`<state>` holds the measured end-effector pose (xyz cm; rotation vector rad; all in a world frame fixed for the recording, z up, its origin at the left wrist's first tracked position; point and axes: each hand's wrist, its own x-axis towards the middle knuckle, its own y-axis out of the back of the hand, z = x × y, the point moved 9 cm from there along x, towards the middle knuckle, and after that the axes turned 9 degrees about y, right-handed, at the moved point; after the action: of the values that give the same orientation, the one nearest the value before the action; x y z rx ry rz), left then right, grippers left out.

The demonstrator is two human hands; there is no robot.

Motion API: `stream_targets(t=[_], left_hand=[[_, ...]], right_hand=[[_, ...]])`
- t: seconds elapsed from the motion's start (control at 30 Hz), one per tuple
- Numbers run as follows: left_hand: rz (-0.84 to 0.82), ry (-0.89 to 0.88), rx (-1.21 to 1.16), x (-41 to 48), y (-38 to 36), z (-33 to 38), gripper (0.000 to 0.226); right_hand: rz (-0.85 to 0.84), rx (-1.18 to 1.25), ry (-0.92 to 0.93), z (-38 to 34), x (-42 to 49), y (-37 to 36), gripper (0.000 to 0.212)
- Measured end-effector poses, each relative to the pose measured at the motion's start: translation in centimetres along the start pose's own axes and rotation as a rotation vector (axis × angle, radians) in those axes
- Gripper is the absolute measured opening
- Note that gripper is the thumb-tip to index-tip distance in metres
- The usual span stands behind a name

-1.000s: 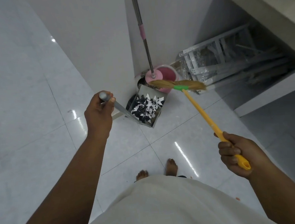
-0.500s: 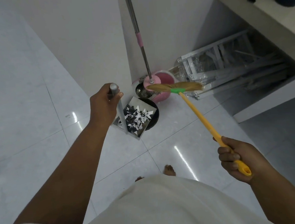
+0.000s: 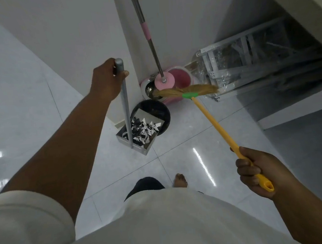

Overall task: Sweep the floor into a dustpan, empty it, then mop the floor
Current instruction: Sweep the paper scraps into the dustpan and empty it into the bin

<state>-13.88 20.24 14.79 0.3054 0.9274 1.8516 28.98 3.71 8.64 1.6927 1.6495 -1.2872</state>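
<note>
The left grip [image 3: 107,79], left of centre in the frame, was curled around the top of a grey metal pole [image 3: 125,109]. The pole ran down to the metal dustpan [image 3: 149,149] just below centre. Black and white paper scraps [image 3: 143,128] lay in the dustpan, and its far end overlapped the mouth of a black bin [image 3: 162,113]. The right grip [image 3: 258,171], at lower right, was wrapped around the end of a yellow-handled broom [image 3: 215,125]. The broom's straw head [image 3: 188,90] reached in front of a pink mop bucket [image 3: 181,79] at upper centre, where the mop [image 3: 164,80] stood. Glossy white floor [image 3: 187,144] tiles lay beneath.
</note>
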Motion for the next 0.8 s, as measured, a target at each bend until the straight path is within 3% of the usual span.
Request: stream_targets(t=[0.27,0.5,0.73,0.8], left_hand=[[0.028,-0.010,0.073,4.0,-0.2,0.9,0.031],[-0.043,-0.041,0.106,7.9,-1.5,2.7,0.038],[-0.068,-0.032,0.081,9.8,-2.3,3.4,0.035],[-0.065,-0.008,0.029,9.7,-2.5,3.0,0.031]], right_hand=[[0.001,-0.012,-0.050,-2.3,1.6,-0.1,0.012],[0.018,-0.057,-0.051,-4.3,2.7,-2.1,0.010],[-0.035,-0.137,-0.088,-8.5,5.4,-2.2,0.018],[-0.110,-0.249,-0.087,-10.3,6.5,-1.7,0.032]])
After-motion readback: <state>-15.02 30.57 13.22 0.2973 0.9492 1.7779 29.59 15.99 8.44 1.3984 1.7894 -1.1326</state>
